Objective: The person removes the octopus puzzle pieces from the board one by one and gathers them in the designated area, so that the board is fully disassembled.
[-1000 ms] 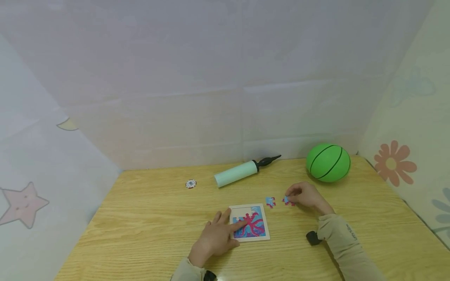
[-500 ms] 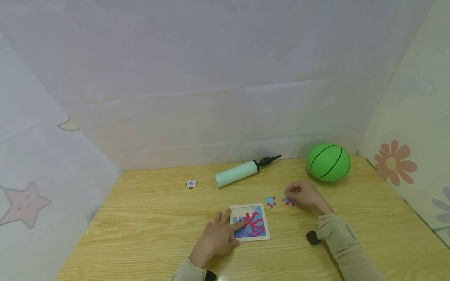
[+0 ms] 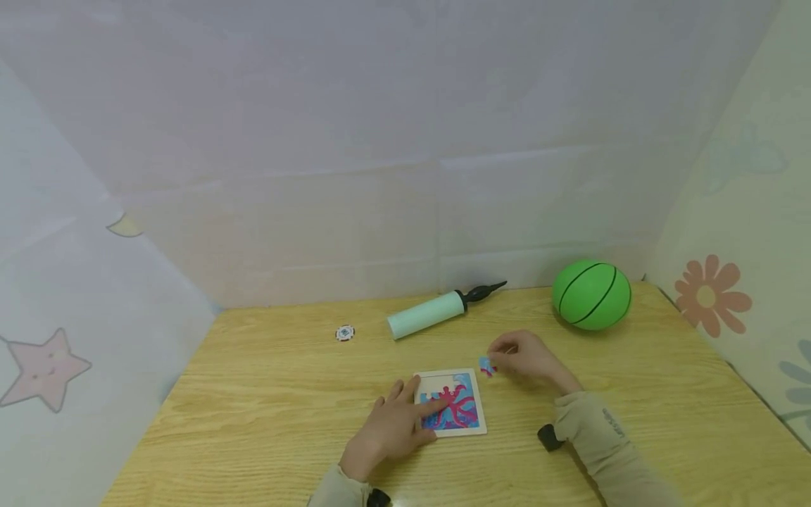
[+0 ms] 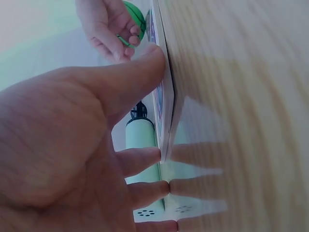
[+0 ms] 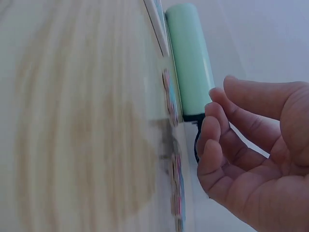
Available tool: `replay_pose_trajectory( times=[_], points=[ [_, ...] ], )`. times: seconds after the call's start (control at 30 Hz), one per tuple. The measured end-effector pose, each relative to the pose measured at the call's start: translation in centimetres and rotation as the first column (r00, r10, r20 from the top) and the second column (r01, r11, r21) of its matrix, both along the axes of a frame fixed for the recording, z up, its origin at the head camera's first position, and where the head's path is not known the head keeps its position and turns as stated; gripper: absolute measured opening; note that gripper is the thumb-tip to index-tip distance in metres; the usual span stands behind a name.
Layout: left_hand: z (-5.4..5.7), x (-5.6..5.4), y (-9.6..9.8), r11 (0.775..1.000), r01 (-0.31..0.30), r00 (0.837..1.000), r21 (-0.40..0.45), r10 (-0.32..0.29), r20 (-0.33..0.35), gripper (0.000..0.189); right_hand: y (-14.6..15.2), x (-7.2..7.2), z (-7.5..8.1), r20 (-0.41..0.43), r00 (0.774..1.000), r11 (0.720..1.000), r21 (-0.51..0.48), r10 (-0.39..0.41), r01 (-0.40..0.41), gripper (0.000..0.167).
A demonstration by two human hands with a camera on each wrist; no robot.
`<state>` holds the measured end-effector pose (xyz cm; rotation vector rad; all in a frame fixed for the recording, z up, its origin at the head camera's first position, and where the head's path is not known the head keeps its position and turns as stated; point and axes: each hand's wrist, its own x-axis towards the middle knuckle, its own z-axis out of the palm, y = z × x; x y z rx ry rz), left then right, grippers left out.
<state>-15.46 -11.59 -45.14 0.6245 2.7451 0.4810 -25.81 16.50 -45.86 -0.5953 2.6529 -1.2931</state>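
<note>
A square wooden jigsaw board (image 3: 482,405) bears an assembled pink octopus on blue, with a bare patch at its upper left. My left hand (image 3: 389,429) rests along its left side, fingers spread, the index finger lying across the picture. In the left wrist view the thumb (image 4: 145,63) touches the board's edge. My right hand (image 3: 522,354) hovers beside a loose puzzle piece (image 3: 486,366), fingertips right at its edge in the head view. The right wrist view shows loosely bent fingers holding nothing, and a second puzzle piece (image 5: 178,188) lying on the table, hidden by the hand in the head view.
Behind the board lies a pale green hand pump (image 3: 426,315) with a black nozzle. A green ball (image 3: 592,295) stands at the back right, and a poker chip (image 3: 345,332) lies at the back left. Printed cloth walls close off the table's back and sides.
My right hand has moved left, leaving the right-hand puzzle piece on the table and reaching the other one. My left hand stays on the board.
</note>
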Motion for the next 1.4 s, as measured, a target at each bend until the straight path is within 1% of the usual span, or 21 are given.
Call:
replay_pose_trajectory(
  times=[0.13,0.2,0.27,0.37,0.5,0.63,0.97,1.23,1.4],
  points=[
    [0.0,-0.1,0.1,1.0,-0.001,1.0,-0.013,0.001,0.0,0.05,-1.3,0.3,0.3,0.018,0.998,0.997,-0.031,0.065,-0.064,0.014],
    [0.0,-0.1,0.1,1.0,-0.006,1.0,-0.02,0.006,0.005,0.051,-1.9,0.3,0.3,0.04,0.994,0.994,-0.049,0.102,-0.1,0.016],
    [0.0,0.0,0.1,1.0,-0.012,1.0,-0.025,0.013,0.011,0.051,-2.5,0.4,0.3,0.063,0.991,0.992,-0.054,0.121,-0.117,0.016],
    [0.0,0.0,0.2,0.999,-0.02,1.0,-0.026,0.02,0.013,0.051,-3.0,0.6,0.4,0.069,0.989,0.991,-0.035,0.133,-0.131,0.014],
    [0.1,0.0,0.2,0.999,-0.025,1.0,-0.022,0.025,0.015,0.051,-3.5,0.7,0.5,0.027,0.986,0.986,0.012,0.166,-0.166,0.013],
    [0.2,0.1,0.2,0.999,-0.027,0.999,-0.02,0.027,0.026,0.051,-3.8,0.8,0.4,0.034,0.98,0.979,0.038,0.198,-0.2,0.012],
    [0.2,0.2,0.2,1.0,-0.006,1.0,-0.03,0.007,0.023,0.051,-3.9,0.9,0.0,0.06,0.976,0.975,0.063,0.208,-0.212,0.008],
    [0.4,0.3,0.4,0.999,-0.022,0.999,-0.032,0.022,0.028,0.052,-3.9,1.3,0.3,0.036,0.969,0.966,0.077,0.243,-0.246,0.008],
    [0.6,0.4,0.5,0.999,-0.028,0.999,-0.03,0.029,0.03,0.052,-3.9,1.3,0.3,0.045,0.971,0.967,0.09,0.233,-0.237,0.008]
  ],
)
